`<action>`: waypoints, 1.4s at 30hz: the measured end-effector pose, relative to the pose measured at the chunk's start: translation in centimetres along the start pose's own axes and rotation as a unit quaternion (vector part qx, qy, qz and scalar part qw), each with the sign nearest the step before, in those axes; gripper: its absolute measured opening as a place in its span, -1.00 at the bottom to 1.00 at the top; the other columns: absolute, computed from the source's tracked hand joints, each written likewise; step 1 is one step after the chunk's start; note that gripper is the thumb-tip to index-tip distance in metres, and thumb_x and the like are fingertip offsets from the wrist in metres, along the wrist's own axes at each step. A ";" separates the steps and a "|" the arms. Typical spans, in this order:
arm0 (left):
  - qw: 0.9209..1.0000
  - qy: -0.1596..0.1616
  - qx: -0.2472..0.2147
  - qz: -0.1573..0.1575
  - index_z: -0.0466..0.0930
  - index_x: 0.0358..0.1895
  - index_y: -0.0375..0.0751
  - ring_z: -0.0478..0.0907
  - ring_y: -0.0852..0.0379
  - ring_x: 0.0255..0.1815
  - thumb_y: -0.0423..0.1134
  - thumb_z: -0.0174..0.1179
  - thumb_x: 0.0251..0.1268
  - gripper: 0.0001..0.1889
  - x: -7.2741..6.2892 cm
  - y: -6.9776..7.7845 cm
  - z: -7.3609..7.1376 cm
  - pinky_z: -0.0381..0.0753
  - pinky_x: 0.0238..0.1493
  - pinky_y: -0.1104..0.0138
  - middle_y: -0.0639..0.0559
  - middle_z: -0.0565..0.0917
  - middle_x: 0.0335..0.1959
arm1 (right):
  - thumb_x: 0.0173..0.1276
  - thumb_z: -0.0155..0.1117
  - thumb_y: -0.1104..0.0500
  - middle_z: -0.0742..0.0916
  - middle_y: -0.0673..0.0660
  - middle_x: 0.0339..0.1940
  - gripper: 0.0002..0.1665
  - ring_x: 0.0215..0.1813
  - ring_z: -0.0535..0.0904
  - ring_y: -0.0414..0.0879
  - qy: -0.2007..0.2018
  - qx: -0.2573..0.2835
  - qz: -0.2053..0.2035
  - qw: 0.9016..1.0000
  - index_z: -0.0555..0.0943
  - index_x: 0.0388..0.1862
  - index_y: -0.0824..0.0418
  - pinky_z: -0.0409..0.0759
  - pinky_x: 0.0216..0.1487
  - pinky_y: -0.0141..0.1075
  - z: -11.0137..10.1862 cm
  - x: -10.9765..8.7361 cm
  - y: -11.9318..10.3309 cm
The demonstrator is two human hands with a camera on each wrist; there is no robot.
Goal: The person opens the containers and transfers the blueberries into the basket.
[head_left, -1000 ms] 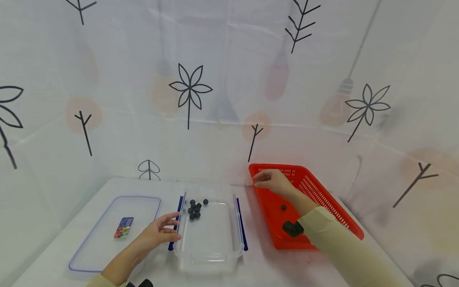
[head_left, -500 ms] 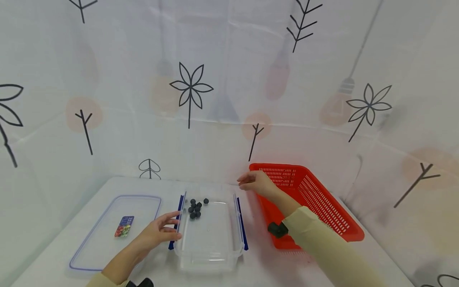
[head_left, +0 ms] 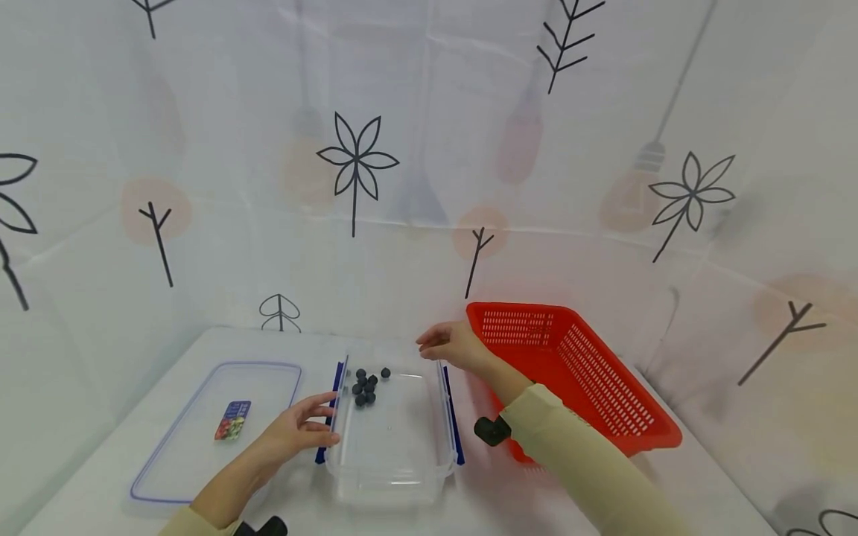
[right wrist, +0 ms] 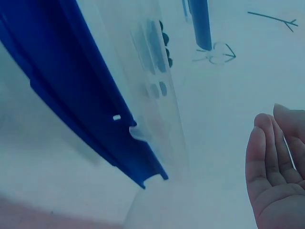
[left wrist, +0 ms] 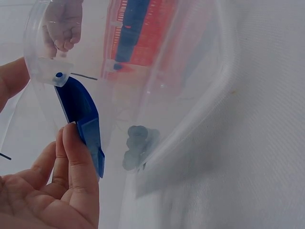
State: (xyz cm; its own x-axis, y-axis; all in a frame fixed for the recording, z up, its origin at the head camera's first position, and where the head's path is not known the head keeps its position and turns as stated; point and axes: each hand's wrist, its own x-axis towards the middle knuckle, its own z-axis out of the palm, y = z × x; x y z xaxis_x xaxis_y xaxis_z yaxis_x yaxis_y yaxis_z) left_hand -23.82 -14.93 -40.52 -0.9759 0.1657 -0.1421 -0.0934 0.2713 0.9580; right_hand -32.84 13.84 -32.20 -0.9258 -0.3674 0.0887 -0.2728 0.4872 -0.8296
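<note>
A clear plastic food container (head_left: 395, 447) with dark blue side latches (head_left: 453, 417) stands on the table. Several blueberries (head_left: 365, 387) lie inside at its far left. My left hand (head_left: 295, 432) is at the container's left side, its fairly straight fingers touching the left latch (left wrist: 88, 114). My right hand (head_left: 462, 348) hovers above the far right corner of the container, thumb and fingertips drawn together. In the right wrist view, the right-hand fingers (right wrist: 259, 143) come close to the thumb; I cannot tell whether a berry is between them.
A red perforated basket (head_left: 603, 394) stands to the right, partly hidden behind my right forearm. On the left lies a clear lid (head_left: 181, 454) with a purplish-blue rim and a printed label (head_left: 232, 420). A patterned cloth (head_left: 415, 283) hangs behind the table.
My right hand has moved left, from over the red basket to above the container's far right corner. My left hand and the blueberries in the container stay in place.
</note>
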 end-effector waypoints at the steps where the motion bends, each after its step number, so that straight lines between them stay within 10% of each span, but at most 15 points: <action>1: 1.000 0.000 0.000 -0.001 0.27 0.34 -0.13 0.45 0.02 -0.05 -0.18 0.42 -0.02 -0.21 0.0 0.0 0.0 0.51 0.00 0.04 -0.15 0.44 0.13 | 0.26 0.27 0.27 0.70 0.08 -0.29 -0.80 -0.20 0.62 -0.06 -0.001 0.000 0.001 1.000 0.64 -0.13 0.24 0.58 -0.05 -0.23 0.3 0.1 0.0; 42: 1.000 0.009 0.001 -0.002 0.30 0.32 -0.12 0.48 0.04 -0.10 -0.21 0.41 0.01 -0.26 0.3 0.0 0.1 0.53 -0.03 0.07 -0.11 0.47 0.09 | 0.15 0.32 0.40 0.69 0.11 -0.31 -0.76 -0.23 0.58 -0.09 -0.016 0.004 0.029 0.999 0.64 -0.16 0.33 0.54 -0.04 -0.25 6.4 6.7 0.9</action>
State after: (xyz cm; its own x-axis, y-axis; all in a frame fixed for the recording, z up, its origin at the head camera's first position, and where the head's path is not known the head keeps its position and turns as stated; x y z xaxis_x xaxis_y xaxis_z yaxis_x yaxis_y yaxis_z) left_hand -24.07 -14.82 -40.61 -0.9789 0.1472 -0.1417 -0.0973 0.2742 0.9567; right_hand -37.59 6.73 -35.87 -0.9309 -0.3645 0.0225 -0.2169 0.5022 -0.8371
